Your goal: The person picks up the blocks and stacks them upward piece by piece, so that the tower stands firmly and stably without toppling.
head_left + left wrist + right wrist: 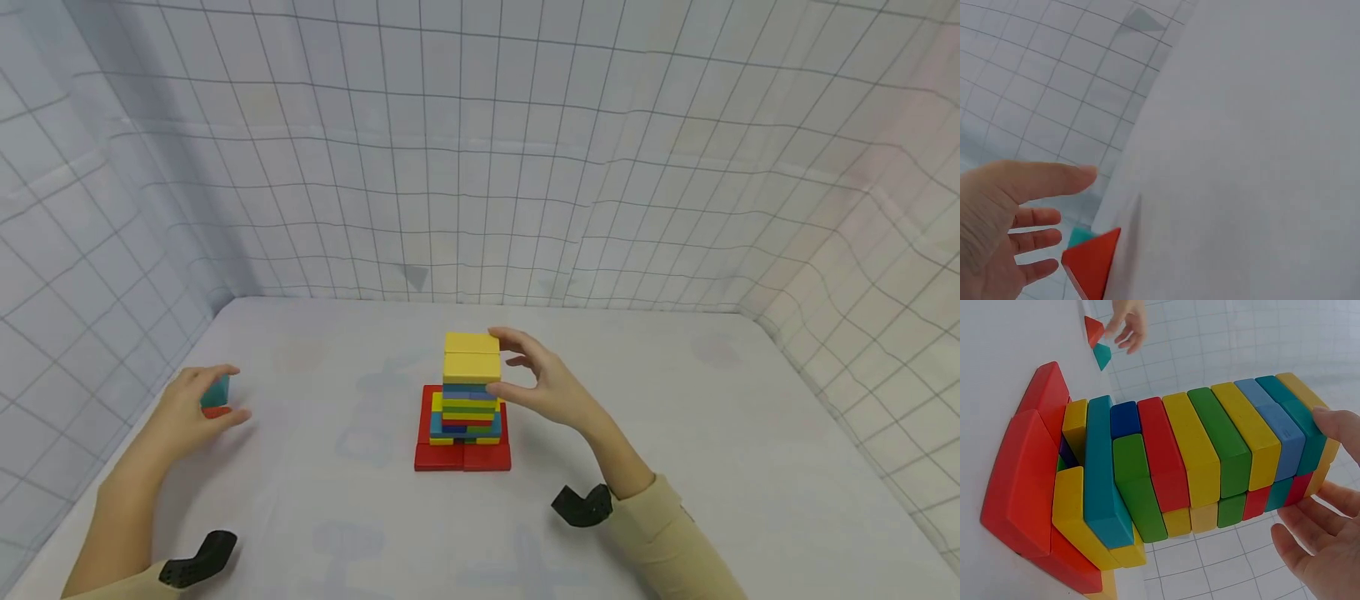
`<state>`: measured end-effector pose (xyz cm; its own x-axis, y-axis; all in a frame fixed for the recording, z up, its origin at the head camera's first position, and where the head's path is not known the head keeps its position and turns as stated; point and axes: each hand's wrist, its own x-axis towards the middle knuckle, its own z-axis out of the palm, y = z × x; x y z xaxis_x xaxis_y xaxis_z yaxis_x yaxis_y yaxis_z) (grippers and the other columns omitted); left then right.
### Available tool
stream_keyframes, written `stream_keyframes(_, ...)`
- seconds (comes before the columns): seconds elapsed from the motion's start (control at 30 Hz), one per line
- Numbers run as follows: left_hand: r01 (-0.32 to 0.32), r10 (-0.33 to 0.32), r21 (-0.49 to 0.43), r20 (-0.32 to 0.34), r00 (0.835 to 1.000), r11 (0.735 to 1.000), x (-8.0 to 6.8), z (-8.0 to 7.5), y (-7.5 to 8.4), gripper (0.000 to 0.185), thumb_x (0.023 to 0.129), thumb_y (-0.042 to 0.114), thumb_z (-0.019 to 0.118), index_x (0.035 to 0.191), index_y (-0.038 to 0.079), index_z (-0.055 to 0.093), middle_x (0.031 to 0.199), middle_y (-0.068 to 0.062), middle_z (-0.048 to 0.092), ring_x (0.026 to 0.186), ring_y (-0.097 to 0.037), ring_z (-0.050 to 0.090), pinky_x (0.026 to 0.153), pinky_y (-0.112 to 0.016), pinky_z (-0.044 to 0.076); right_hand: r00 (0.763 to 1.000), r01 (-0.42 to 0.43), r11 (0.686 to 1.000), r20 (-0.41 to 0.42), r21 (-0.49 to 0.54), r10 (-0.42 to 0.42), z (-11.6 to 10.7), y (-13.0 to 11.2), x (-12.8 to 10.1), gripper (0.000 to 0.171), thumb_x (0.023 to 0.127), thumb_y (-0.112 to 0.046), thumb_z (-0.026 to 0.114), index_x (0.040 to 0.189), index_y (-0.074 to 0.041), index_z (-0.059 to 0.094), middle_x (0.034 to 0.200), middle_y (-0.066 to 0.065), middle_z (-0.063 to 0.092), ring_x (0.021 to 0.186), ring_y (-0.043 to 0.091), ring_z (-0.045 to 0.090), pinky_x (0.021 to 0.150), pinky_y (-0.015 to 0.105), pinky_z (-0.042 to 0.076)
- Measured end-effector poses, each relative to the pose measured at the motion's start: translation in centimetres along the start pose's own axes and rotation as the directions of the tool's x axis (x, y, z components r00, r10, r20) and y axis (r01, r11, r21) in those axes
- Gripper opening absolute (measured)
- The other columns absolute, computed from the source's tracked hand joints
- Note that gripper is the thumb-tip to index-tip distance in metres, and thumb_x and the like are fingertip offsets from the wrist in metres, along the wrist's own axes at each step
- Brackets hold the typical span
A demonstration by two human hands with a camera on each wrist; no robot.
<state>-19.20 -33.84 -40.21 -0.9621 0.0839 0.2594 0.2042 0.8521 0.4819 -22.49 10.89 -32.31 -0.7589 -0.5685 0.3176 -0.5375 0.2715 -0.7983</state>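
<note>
A tower of colored wooden blocks (468,408) stands upright at the middle of the table, with two yellow blocks (472,367) side by side on top. My right hand (555,387) grips these from the right side, thumb at the front and index finger at the back. In the right wrist view the thumb also reaches a teal block (1314,447) just below. On the left, my left hand (183,417) hovers with parted fingers around a red triangular block (1092,264) and a teal block (1080,237). Its fingertips look apart from both.
Red flat blocks (438,457) form the tower's wide base on the white table (337,500). A white grid-lined curtain (480,167) encloses the back and sides. The teal and red blocks lie near the table's left edge.
</note>
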Motion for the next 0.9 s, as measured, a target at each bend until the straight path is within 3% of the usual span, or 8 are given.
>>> stream_keyframes(0.13, 0.021, -0.025, 0.048, 0.069, 0.997, 0.999, -1.3, 0.5, -2.0, 0.053, 0.075, 0.013, 0.073, 0.116, -0.006, 0.045, 0.105, -0.035, 0.040, 0.088, -0.047, 0.042, 0.066, -0.052, 0.041, 1.000, 0.000, 1.000, 0.001, -0.002, 0.000, 0.0, -0.1, 0.0, 0.060, 0.080, 0.001, 0.066, 0.133, 0.006, 0.037, 0.133, 0.019, 0.043, 0.116, 0.030, 0.043, 0.096, 0.047, 0.040)
stream_keyframes(0.2, 0.021, -0.025, 0.055, 0.073, 0.997, 0.998, -1.7, 0.7, -2.6, 0.050, 0.075, 0.010, 0.072, 0.114, -0.007, 0.046, 0.101, -0.034, 0.043, 0.084, -0.044, 0.045, 0.065, -0.049, 0.043, 1.000, -0.002, 1.000, 0.002, 0.000, 0.002, 0.1, -0.1, 0.0, 0.060, 0.081, 0.001, 0.065, 0.133, 0.006, 0.036, 0.133, 0.019, 0.043, 0.116, 0.030, 0.043, 0.096, 0.047, 0.039)
stream_keyframes(0.3, 0.005, -0.009, 0.064, 0.054, 0.998, 0.998, -2.1, 0.8, -3.1, 0.044, 0.075, 0.005, 0.071, 0.110, -0.006, 0.049, 0.098, -0.033, 0.047, 0.082, -0.039, 0.047, 0.065, -0.045, 0.043, 1.000, -0.007, 1.000, 0.002, 0.008, 0.007, 0.1, -0.1, 0.0, 0.060, 0.081, 0.001, 0.065, 0.133, 0.007, 0.036, 0.133, 0.019, 0.043, 0.117, 0.031, 0.043, 0.096, 0.048, 0.039)
stream_keyframes(0.47, 0.003, -0.002, 0.059, -0.010, 1.000, 0.998, -2.2, 1.1, -2.7, 0.038, 0.071, 0.001, 0.072, 0.105, -0.006, 0.054, 0.095, -0.026, 0.055, 0.079, -0.031, 0.049, 0.061, -0.025, 0.038, 1.000, -0.005, 1.000, -0.003, 0.016, 0.005, 0.1, 0.3, -0.1, 0.061, 0.081, 0.000, 0.066, 0.133, 0.006, 0.036, 0.133, 0.019, 0.043, 0.116, 0.031, 0.043, 0.096, 0.047, 0.040)
stream_keyframes(0.57, 0.020, -0.020, 0.014, -0.019, 1.000, 1.000, -1.6, 1.1, -1.4, 0.036, 0.073, 0.005, 0.073, 0.104, -0.005, 0.057, 0.096, -0.024, 0.058, 0.079, -0.029, 0.053, 0.059, -0.018, 0.040, 1.000, -0.005, 1.000, -0.004, 0.025, 0.005, 0.1, 0.4, -0.1, 0.061, 0.080, 0.002, 0.066, 0.133, 0.006, 0.035, 0.132, 0.020, 0.043, 0.116, 0.031, 0.043, 0.095, 0.047, 0.040)
stream_keyframes(0.67, -0.014, 0.012, -0.035, -0.059, 0.998, 0.999, -0.4, 1.3, 0.6, 0.033, 0.075, 0.008, 0.074, 0.104, -0.002, 0.059, 0.096, -0.021, 0.061, 0.080, -0.025, 0.056, 0.059, -0.017, 0.044, 1.000, -0.017, 0.999, -0.004, 0.042, 0.017, 0.0, 0.1, -0.1, 0.062, 0.079, 0.005, 0.065, 0.132, 0.007, 0.035, 0.131, 0.020, 0.044, 0.117, 0.030, 0.043, 0.095, 0.049, 0.040)
stream_keyframes(0.83, -0.133, 0.113, -0.136, -0.145, 0.983, 0.982, 2.6, 1.3, 6.3, 0.031, 0.077, 0.013, 0.073, 0.106, 0.006, 0.064, 0.099, -0.012, 0.064, 0.080, 0.002, 0.052, 0.061, -0.009, 0.042, 1.000, -0.009, 0.998, -0.016, 0.062, 0.010, 0.2, 1.1, 0.0, 0.061, 0.080, 0.003, 0.065, 0.133, 0.004, 0.035, 0.131, 0.017, 0.044, 0.117, 0.028, 0.043, 0.096, 0.048, 0.040)
stream_keyframes(0.9, -0.208, 0.178, -0.181, -0.170, 0.969, 0.961, 3.9, 1.2, 9.0, 0.031, 0.077, 0.011, 0.073, 0.106, 0.006, 0.065, 0.100, -0.010, 0.065, 0.080, 0.005, 0.050, 0.064, -0.007, 0.042, 1.000, -0.001, 0.998, -0.023, 0.065, 0.003, 0.3, 2.0, 0.1, 0.062, 0.080, 0.001, 0.066, 0.134, 0.001, 0.035, 0.131, 0.016, 0.044, 0.118, 0.027, 0.043, 0.096, 0.048, 0.040)
